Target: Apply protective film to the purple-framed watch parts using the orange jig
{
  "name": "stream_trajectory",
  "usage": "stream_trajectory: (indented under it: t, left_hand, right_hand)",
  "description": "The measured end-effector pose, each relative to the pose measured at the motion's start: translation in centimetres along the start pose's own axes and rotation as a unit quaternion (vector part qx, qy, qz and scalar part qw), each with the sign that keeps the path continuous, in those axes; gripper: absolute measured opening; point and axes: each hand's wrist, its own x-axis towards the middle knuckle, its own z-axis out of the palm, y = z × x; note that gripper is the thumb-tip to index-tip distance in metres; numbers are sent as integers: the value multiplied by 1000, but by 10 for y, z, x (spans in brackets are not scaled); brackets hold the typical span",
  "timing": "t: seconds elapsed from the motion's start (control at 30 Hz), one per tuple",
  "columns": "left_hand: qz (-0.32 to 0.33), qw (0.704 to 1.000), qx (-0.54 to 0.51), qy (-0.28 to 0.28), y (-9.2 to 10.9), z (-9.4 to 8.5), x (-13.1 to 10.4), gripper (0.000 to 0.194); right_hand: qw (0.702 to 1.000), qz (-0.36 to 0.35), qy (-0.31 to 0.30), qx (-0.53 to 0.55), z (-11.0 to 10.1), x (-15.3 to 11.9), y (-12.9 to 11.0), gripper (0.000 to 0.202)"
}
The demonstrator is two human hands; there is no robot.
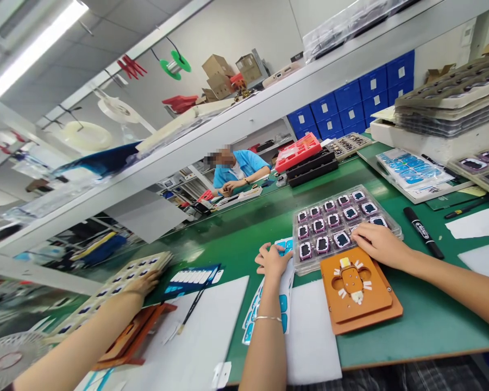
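My right hand (377, 243) reaches over the front right of a clear plastic tray (394, 227), its fingertips closed on a small part in a pocket; the fingers partly hide that part. The tray holds rows of small purple-and-white frames with dark centres (342, 239), like watch cases. My left hand (272, 260), with a bracelet on the wrist, hovers at the tray's left edge over sheets of blue stickers (284, 304); its fingers are apart and slightly curled, holding nothing visible. In front of the tray lies an orange fixture (352, 285) with a shaped recess and white pads.
A co-worker's hand (146, 282) touches another parts tray (124, 274) at left, behind a brown fixture (130, 336). A black marker (424, 232) lies right of my tray. Stacked trays (452, 108) stand far right. Another person (240, 168) sits across the green bench, beneath a shelf.
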Motion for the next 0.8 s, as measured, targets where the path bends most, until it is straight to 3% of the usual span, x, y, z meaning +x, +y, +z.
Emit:
stream_trajectory:
  t: [0.23, 0.33, 0.43, 0.5, 0.57, 0.7, 0.77, 0.8]
  left_hand:
    - [36, 998, -58, 9, 3, -9, -8, 15]
    - [70, 991, -107, 38, 2, -17, -15, 35]
    - [163, 968, -180, 70, 3, -25, -31, 45]
    - [260, 936, -234, 50, 7, -28, -47, 34]
    - [356, 894, -271, -9, 13, -27, -64, 30]
    - [559, 758, -299, -156, 29, -22, -97, 21]
    - [620, 704, -299, -175, 34, -21, -107, 10]
    - [632, 696, -296, -170, 36, -20, -110, 11]
  right_hand:
    - [1000, -6, 1, -1, -1, 0, 0, 28]
    - [1000, -6, 0, -5, -1, 0, 0, 29]
    - [1000, -5, 0, -9, -1, 0, 0, 28]
    - [1000, -4, 1, -12, -1, 0, 0, 27]
    - [1000, -4, 2, -14, 0, 0, 0, 26]
    - [1000, -2, 8, -17, 1, 0, -1, 27]
    - [1000, -2, 10, -16, 1, 0, -1, 28]
    - [1000, -3, 10, -15, 1, 0, -1, 28]
